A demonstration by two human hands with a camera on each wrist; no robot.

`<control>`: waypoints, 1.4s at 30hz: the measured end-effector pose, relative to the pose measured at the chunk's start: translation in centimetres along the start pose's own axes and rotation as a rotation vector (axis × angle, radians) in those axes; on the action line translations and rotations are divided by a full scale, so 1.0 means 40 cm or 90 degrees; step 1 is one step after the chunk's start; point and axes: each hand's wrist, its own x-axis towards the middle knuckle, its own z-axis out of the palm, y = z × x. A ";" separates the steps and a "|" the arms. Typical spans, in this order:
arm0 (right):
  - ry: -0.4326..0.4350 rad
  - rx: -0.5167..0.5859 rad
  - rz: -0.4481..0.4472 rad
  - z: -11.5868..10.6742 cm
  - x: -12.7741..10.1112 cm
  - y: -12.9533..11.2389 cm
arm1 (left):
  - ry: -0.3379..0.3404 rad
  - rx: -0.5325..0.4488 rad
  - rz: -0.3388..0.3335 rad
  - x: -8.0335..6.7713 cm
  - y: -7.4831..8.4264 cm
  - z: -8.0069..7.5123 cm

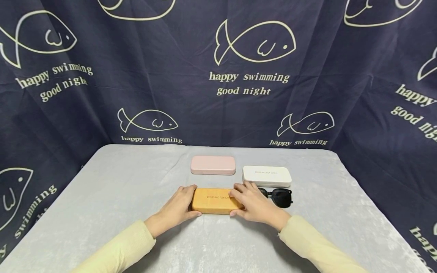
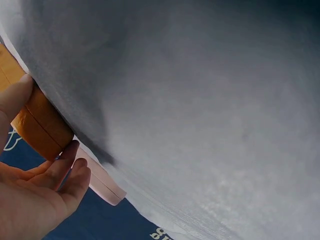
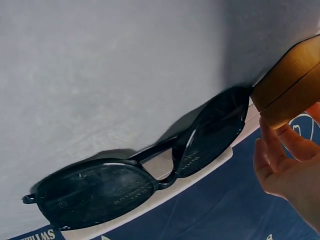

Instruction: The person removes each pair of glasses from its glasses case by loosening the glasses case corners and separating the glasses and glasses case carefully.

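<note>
An orange glasses case (image 1: 213, 204) with dark lettering lies closed on the table, its long side toward me. My left hand (image 1: 175, 204) grips its left end, the thumb at the front edge and the fingers behind. At the other end my right hand (image 1: 256, 204) holds it, with fingers over the top and the thumb at the front. In the left wrist view the seam of the orange case (image 2: 47, 127) shows between thumb and fingers. Black sunglasses (image 3: 97, 192) stand beside the right hand, which partly hides them in the head view.
Behind the orange case lies a closed pink glasses case (image 1: 213, 165). A white glasses case (image 1: 267, 176) with small lettering sits to its right, just behind the sunglasses. A light grey cloth covers the table (image 1: 102, 201); a dark blue curtain (image 1: 191, 102) with fish drawings hangs around it.
</note>
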 end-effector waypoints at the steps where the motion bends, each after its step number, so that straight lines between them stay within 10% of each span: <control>1: -0.004 0.006 0.006 -0.001 0.000 0.000 | 0.001 0.003 0.001 -0.001 0.000 0.000; 42: -0.039 -0.027 0.034 -0.021 -0.040 0.027 | -0.003 0.071 0.054 0.003 -0.007 -0.007</control>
